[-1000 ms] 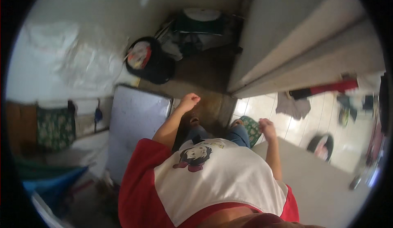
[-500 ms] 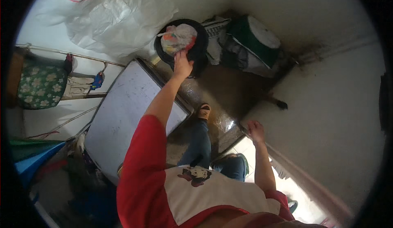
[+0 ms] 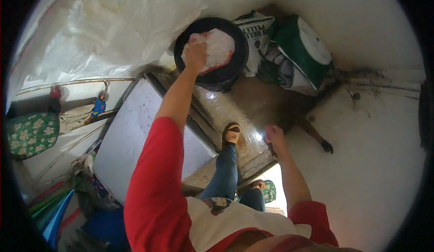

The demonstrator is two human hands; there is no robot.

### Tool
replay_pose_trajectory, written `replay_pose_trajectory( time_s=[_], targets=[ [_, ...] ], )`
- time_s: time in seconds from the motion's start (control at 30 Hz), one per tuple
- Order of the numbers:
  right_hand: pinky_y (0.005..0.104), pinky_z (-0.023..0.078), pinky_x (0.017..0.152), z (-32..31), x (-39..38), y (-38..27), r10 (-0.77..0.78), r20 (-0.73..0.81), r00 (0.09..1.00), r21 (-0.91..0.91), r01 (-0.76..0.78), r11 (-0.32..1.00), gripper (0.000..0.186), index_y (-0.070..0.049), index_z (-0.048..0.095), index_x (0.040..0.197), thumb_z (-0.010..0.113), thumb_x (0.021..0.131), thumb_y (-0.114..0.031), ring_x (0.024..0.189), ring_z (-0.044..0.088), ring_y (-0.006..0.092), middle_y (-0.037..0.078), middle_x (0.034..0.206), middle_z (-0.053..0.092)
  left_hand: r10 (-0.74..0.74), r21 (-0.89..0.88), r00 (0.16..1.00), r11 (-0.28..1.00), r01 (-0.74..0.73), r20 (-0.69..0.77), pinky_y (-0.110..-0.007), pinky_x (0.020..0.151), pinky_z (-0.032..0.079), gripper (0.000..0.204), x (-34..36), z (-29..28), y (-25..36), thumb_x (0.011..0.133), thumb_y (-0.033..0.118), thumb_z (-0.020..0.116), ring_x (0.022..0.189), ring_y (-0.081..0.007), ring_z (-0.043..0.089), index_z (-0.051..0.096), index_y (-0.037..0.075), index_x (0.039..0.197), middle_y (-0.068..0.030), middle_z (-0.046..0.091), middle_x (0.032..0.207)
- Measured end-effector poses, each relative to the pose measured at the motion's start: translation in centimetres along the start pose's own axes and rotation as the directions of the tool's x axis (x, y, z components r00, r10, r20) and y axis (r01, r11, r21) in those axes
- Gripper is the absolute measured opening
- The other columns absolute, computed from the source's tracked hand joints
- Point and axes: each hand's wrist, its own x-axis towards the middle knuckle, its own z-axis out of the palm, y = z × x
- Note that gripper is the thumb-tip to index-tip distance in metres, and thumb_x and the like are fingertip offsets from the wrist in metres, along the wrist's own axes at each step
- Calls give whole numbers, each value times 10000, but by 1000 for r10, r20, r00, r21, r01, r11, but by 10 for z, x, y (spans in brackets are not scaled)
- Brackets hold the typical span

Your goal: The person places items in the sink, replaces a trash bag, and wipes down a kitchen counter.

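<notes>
At the far centre of the scene, the left hand (image 3: 195, 57) reaches to the near left side of a whitish, red-patched, thin plastic bag (image 3: 220, 48) lying in a round black plastic bin (image 3: 236, 69), its fingers touching the bag, though I cannot tell whether its grip is clamped on it. The right hand (image 3: 275, 138) hangs nearer and to the right above the wet brown floor (image 3: 246, 109), its grip blurred, with fingers apparently curled together. A green-and-white sack (image 3: 289, 48) leans right of the bin.
</notes>
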Motion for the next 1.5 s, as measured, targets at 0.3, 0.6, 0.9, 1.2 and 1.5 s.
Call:
replay_pose_trajectory(
  time_s=[0.3,0.6,0.9,1.2,1.5],
  targets=[
    [365,461,796,122,200,-29,77,123,989,620,-137,772,391,-159,477,1231,616,897,-307,858,525,159,-11,964,554,-97,-378,965,926,-2,-244,-420,844,446,374,-64,-125,-48,735,79,685,993,-360,562,562,21,1084,-170,600,1056],
    [366,478,845,181,219,-144,271,123,955,650,-283,705,491,-90,502,1233,657,859,-367,945,566,232,65,1072,591,-626,-698,779,544,464,30,-290,747,441,226,-252,-166,-145,766,1,642,781,-253,546,502,6,943,-148,565,903],
    [431,420,965,-19,185,-171,-26,-188,982,778,165,607,390,-21,499,1221,542,935,-282,1146,496,252,101,1255,536,-751,-395,657,624,674,-64,-311,702,443,170,-378,-130,-201,844,78,622,754,-197,560,514,23,964,-96,589,841],
    [350,432,962,91,20,-166,-196,316,928,596,-33,803,397,-29,538,1216,614,886,-236,1103,530,212,76,1222,564,-963,-279,227,261,924,-147,-436,745,449,429,-462,-118,-261,796,324,674,837,-326,601,541,28,1076,-165,623,901],
    [381,456,855,272,70,-93,-173,409,896,219,88,972,409,-61,577,1144,544,921,-402,922,569,197,126,982,625,-711,-443,690,667,599,-136,-446,1023,308,502,-404,-113,-75,819,209,680,1193,-373,427,490,-7,1230,-216,473,1276]
  ],
)
